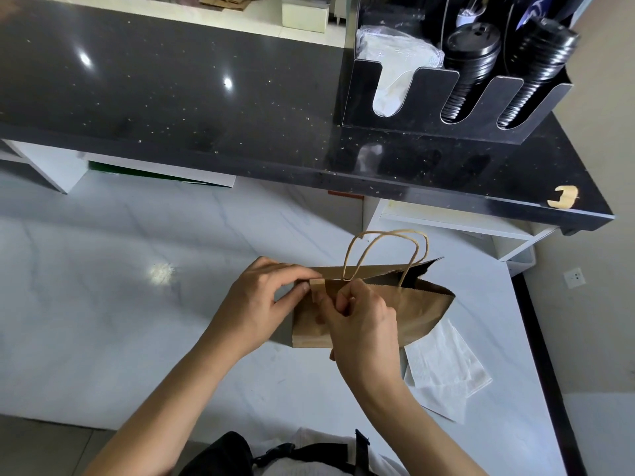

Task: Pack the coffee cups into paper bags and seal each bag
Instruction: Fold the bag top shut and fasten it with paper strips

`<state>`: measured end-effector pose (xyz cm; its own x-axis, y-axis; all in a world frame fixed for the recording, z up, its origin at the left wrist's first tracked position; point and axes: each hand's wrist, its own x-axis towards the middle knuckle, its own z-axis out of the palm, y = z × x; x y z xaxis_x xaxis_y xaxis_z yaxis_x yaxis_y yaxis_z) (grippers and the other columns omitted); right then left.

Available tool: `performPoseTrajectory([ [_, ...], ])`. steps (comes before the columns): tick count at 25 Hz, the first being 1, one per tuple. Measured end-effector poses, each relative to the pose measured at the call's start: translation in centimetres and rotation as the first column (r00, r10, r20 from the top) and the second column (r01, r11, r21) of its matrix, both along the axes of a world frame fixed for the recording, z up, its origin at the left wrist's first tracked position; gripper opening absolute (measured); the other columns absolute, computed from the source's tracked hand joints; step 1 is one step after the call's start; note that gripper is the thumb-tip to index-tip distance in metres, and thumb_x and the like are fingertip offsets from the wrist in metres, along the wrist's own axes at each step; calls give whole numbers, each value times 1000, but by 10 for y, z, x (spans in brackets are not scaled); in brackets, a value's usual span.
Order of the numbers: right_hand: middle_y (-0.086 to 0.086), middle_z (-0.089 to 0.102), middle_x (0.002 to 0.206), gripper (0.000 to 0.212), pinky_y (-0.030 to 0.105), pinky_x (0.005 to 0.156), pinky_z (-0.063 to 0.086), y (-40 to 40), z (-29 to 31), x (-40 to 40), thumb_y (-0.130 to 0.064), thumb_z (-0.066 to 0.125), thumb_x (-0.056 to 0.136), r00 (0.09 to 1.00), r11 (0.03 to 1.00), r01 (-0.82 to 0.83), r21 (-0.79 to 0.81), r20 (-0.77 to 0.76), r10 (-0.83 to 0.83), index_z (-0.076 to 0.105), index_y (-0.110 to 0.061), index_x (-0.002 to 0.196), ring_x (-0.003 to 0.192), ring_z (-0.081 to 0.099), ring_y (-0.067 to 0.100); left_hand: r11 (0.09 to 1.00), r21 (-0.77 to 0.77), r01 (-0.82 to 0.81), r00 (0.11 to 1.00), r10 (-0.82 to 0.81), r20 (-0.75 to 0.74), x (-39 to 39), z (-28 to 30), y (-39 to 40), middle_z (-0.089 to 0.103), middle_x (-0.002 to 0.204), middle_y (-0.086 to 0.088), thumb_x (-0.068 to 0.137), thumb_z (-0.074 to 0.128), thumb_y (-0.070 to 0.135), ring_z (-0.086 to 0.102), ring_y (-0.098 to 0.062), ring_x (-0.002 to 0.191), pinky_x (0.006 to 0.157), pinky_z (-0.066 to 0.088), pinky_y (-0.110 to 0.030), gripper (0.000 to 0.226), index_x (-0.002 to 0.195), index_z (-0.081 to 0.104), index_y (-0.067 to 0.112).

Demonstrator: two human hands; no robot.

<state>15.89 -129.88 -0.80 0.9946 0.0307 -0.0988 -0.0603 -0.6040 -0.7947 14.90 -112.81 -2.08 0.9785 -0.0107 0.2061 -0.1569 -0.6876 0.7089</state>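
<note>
Café service counter — black lid dispenser (457, 97) stacked with cup lids (467, 60) on dark speckled bar top (171, 97).

Bright, even light from overhead. Two small glare spots shine on the black counter (171, 97), another on the white table (103, 269) below it. Shadows are soft. Straight edges bow near the picture's rim; focus is sharp throughout.

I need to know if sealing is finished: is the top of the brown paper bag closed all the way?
Not fully. The paper bag gapes open at its right end; the left hand and right hand pinch its left end together.
</note>
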Motion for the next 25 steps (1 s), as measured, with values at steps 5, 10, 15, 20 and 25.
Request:
performPoseTrajectory([
  [5, 1, 69, 64, 43, 50, 55, 53, -3, -3, 1, -40, 71, 93, 1000, 1000, 4, 2, -31, -4, 43, -20, 67, 50, 62, 30, 998, 60, 23, 1000, -22, -22, 1, 6, 1, 53, 95, 42, 95, 65, 27, 52, -3, 101, 79, 45, -19, 23, 114, 73, 37],
  [10, 2, 68, 63, 43, 50, 56, 54, -3, -3, 1, -40, 71, 93, 1000, 1000, -5, 3, -17, 5, 43, -19, 68, 53, 61, 34, 984, 172, 51, 998, -54, 16, 9, 17, -2, 73, 97, 15, 97, 63, 39, 58, -13, 97, 81, 51, -33, 21, 112, 76, 32],
  [15, 2, 68, 62, 44, 50, 57, 53, -4, -2, 0, -40, 73, 92, 1000, 1000, -9, 10, -3, 9, 43, -19, 68, 53, 61, 33, 928, 368, 51, 970, -133, 202, 11, 14, -9, 74, 88, 4, 99, 64, 20, 64, -24, 89, 75, 51, -41, 11, 98, 74, 15],
  [20, -1, 67, 61, 42, 50, 57, 53, -8, -1, 0, -34, 73, 93, 1000, 999, -18, 37, -1, 18, 43, -19, 67, 53, 62, 32, 919, 394, 8, 963, -113, 243, 11, 12, -12, 73, 83, 2, 97, 66, 18, 65, -22, 90, 77, 50, -40, 9, 96, 73, 14],
  [25, 1, 67, 61, 42, 50, 58, 54, -11, -1, -1, -31, 72, 92, 999, 998, -29, 60, -16, 30, 42, -21, 66, 54, 63, 32, 963, 270, -6, 981, -47, 189, 8, 15, -11, 72, 88, 7, 94, 58, 37, 61, -15, 93, 76, 53, -35, 25, 98, 77, 20],
])
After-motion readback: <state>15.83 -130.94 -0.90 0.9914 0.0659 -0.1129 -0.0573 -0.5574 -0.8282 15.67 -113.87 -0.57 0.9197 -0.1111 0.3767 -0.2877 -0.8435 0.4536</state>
